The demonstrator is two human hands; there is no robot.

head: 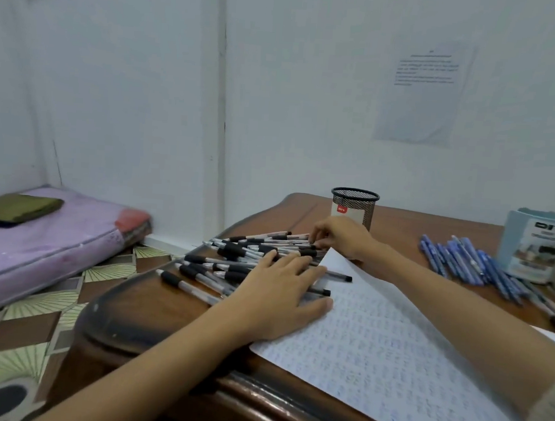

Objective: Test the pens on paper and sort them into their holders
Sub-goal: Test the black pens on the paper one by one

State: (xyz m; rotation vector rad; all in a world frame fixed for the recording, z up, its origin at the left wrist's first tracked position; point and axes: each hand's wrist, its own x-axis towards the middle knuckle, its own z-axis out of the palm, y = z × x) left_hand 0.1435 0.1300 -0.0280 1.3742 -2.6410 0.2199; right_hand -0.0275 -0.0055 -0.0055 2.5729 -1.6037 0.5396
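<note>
Many black pens (250,257) lie left-right, grips leftward.

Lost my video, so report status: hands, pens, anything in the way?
Left hand flat, pressing black pens and paper edge. Right hand pinching them at pile's far side. No pens stick out of mesh cup; path to it clear.

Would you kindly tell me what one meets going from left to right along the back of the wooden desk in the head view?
Pile of black-grip clear pens → black mesh metal pen cup → heap of blue pens → pale blue plastic holder marked DIY.
</note>
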